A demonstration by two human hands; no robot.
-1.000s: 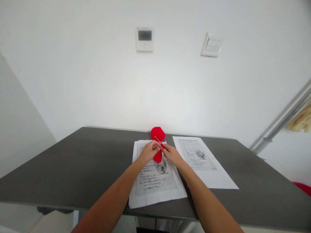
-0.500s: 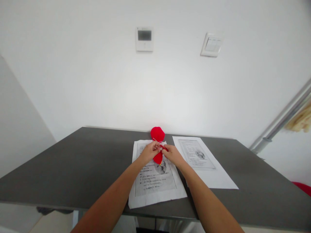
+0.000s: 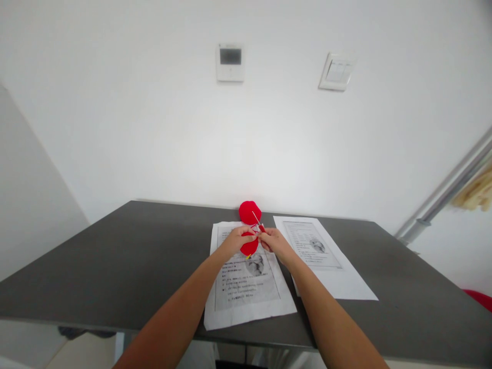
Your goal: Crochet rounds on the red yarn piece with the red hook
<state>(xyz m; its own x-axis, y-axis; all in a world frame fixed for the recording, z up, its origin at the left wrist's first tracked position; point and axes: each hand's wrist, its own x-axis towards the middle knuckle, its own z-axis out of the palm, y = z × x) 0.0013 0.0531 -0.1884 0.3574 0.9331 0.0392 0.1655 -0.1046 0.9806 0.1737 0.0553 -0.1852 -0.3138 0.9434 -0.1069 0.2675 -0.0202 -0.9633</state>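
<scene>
My left hand (image 3: 238, 239) pinches a small red crocheted piece (image 3: 249, 247) that hangs just above the left printed sheet (image 3: 246, 287). My right hand (image 3: 274, 241) is closed on a crochet hook (image 3: 257, 221) with a red handle, whose thin metal shaft points up and left. A ball of red yarn (image 3: 249, 211) sits on the table behind both hands. The fingertips of the two hands nearly touch over the red piece.
A dark grey table (image 3: 115, 256) stands against a white wall. A second printed sheet (image 3: 323, 256) lies to the right of the first. On the wall hang a small control panel (image 3: 229, 61) and a light switch (image 3: 336, 72). A metal bar (image 3: 446, 189) slants at the right.
My right hand has lifted the hook slightly up and to the right. The red piece has shifted a little lower under my left fingers.
</scene>
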